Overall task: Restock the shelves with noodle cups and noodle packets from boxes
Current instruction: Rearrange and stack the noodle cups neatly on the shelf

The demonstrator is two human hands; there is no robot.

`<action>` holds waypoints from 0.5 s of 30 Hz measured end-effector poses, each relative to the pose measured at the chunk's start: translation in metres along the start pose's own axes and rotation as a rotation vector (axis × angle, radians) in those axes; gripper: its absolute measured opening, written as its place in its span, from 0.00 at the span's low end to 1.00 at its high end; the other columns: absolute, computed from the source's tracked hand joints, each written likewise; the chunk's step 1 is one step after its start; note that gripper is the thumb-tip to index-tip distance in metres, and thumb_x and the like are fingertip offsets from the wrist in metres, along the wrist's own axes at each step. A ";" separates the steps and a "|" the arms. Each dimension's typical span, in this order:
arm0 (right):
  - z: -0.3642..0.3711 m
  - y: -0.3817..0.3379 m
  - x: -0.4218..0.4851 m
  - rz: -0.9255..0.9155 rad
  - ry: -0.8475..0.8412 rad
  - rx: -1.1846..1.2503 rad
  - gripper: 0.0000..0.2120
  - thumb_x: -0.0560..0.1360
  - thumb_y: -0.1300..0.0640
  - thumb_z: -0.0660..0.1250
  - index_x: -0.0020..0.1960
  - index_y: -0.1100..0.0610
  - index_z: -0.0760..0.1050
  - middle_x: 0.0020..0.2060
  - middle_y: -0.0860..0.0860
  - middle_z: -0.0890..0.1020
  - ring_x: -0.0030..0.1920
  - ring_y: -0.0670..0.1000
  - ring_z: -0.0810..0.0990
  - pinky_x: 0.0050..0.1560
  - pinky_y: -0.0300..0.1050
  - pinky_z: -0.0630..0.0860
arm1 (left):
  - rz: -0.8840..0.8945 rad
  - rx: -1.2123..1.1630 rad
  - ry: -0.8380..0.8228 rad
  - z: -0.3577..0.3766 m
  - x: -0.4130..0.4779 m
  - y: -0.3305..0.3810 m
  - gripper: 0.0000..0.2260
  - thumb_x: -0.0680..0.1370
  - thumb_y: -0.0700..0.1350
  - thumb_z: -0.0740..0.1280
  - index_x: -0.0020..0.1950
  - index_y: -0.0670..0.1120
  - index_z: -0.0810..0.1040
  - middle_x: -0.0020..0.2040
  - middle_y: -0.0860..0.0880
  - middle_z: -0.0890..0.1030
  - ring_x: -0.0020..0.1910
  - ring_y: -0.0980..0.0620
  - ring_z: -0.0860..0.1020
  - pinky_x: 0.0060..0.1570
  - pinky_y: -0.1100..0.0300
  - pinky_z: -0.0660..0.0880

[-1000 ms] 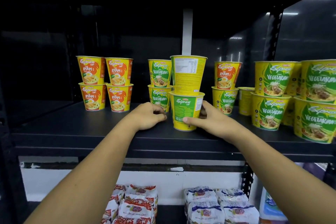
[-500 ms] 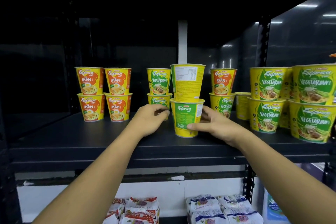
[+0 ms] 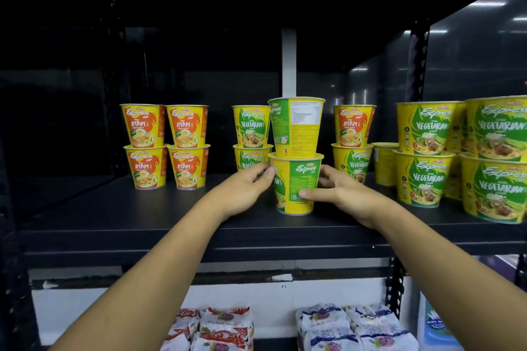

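Note:
Two yellow-green vegetarian noodle cups stand stacked near the front of the black shelf (image 3: 171, 225). The lower cup (image 3: 296, 179) is held from both sides: my left hand (image 3: 245, 194) curls round its left side, and my right hand (image 3: 339, 194) wraps its right side with the thumb across the front. The upper cup (image 3: 296, 125) rests on its lid, label turned away. Behind stand two stacked vegetarian cups (image 3: 251, 125).
Orange Ayam cups (image 3: 165, 145) stand stacked two high at the left, an Ayam cup on a vegetarian cup (image 3: 353, 145) just right of my hands, and larger vegetarian cups (image 3: 425, 151) far right. Noodle packets (image 3: 219, 328) lie on the lower shelf.
The cup stack has turned, now showing more green label. My left hand has moved from beside the cup onto its left side. The view has shifted slightly upward.

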State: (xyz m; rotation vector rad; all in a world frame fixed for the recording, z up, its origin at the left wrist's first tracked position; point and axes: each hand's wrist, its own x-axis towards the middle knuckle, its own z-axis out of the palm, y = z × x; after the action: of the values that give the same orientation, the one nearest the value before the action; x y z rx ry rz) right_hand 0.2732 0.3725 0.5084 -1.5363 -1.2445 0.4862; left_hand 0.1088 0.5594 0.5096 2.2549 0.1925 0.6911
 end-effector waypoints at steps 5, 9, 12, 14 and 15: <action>0.007 -0.005 -0.002 -0.022 0.102 -0.178 0.44 0.64 0.44 0.81 0.72 0.47 0.60 0.60 0.46 0.78 0.58 0.45 0.80 0.53 0.39 0.77 | 0.009 0.155 -0.089 0.001 -0.005 0.006 0.20 0.86 0.58 0.53 0.75 0.56 0.72 0.73 0.59 0.74 0.72 0.59 0.70 0.72 0.59 0.65; -0.003 0.000 -0.004 -0.002 0.067 0.040 0.38 0.71 0.61 0.77 0.74 0.52 0.61 0.61 0.51 0.82 0.59 0.47 0.83 0.54 0.40 0.78 | 0.023 0.345 -0.159 0.005 -0.005 0.006 0.20 0.86 0.57 0.54 0.77 0.56 0.70 0.75 0.58 0.73 0.73 0.56 0.69 0.72 0.57 0.65; -0.002 -0.002 -0.004 0.012 0.047 0.017 0.38 0.70 0.56 0.80 0.73 0.51 0.64 0.62 0.44 0.81 0.59 0.41 0.80 0.55 0.36 0.73 | 0.011 0.370 -0.180 0.007 -0.006 0.006 0.21 0.86 0.58 0.56 0.78 0.56 0.69 0.76 0.58 0.72 0.74 0.57 0.69 0.74 0.56 0.65; 0.004 -0.005 -0.004 0.000 0.079 -0.087 0.37 0.70 0.50 0.80 0.71 0.48 0.63 0.59 0.38 0.78 0.56 0.35 0.76 0.50 0.31 0.71 | 0.012 0.359 -0.178 0.006 -0.008 0.009 0.21 0.86 0.59 0.56 0.78 0.57 0.70 0.75 0.58 0.73 0.73 0.57 0.70 0.73 0.58 0.66; 0.005 -0.007 -0.005 -0.006 0.096 -0.111 0.36 0.71 0.49 0.79 0.71 0.47 0.62 0.58 0.38 0.78 0.55 0.35 0.76 0.48 0.31 0.72 | 0.010 0.352 -0.179 0.006 -0.009 0.011 0.21 0.85 0.59 0.57 0.77 0.57 0.70 0.74 0.58 0.74 0.72 0.57 0.71 0.72 0.58 0.66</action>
State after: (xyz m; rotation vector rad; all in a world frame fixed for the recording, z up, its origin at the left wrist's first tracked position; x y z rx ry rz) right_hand 0.2641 0.3704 0.5110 -1.6298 -1.2182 0.3395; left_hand 0.1033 0.5450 0.5098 2.6398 0.2298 0.4853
